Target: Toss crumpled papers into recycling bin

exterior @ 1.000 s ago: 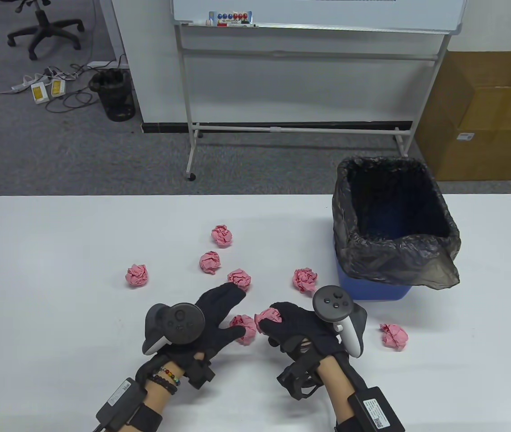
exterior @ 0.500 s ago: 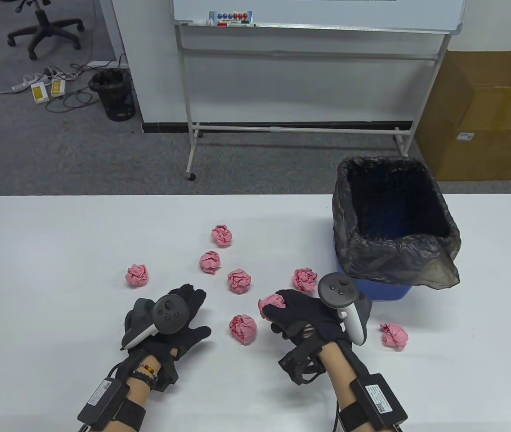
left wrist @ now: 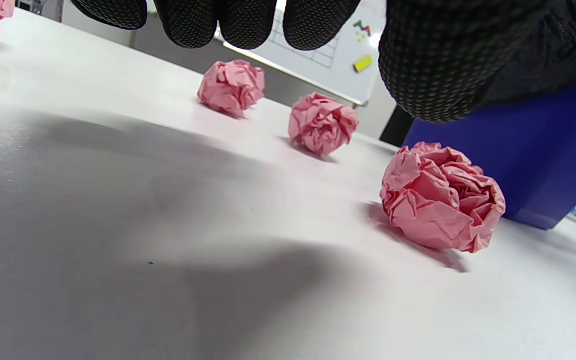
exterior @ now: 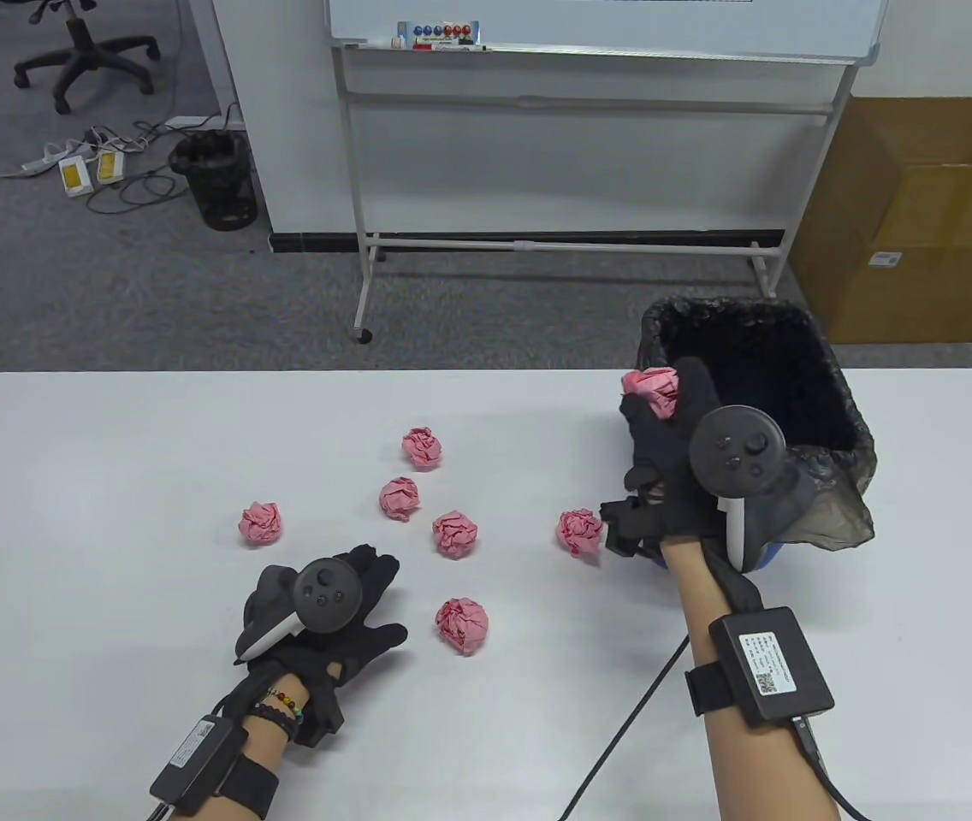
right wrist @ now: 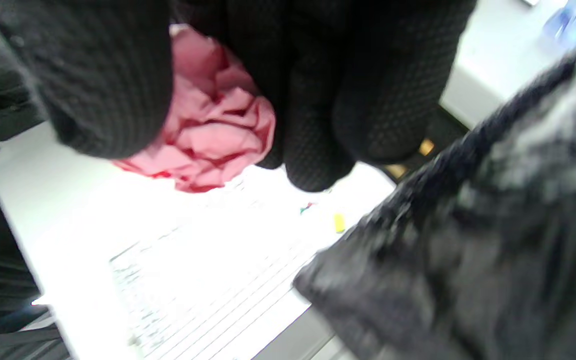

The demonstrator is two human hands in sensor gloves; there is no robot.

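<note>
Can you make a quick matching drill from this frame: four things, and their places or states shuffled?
Things:
1. right hand
2. left hand
3. held ball
4. bin

Places or states:
A. lined with a black bag, at the table's right side
B. open, flat on the table near a loose ball
C. pink, pinched in gloved fingers at the bin's rim
D. raised at the bin, holds a ball

Pairs: 1-D, 2-B, 3-C, 4-A
</note>
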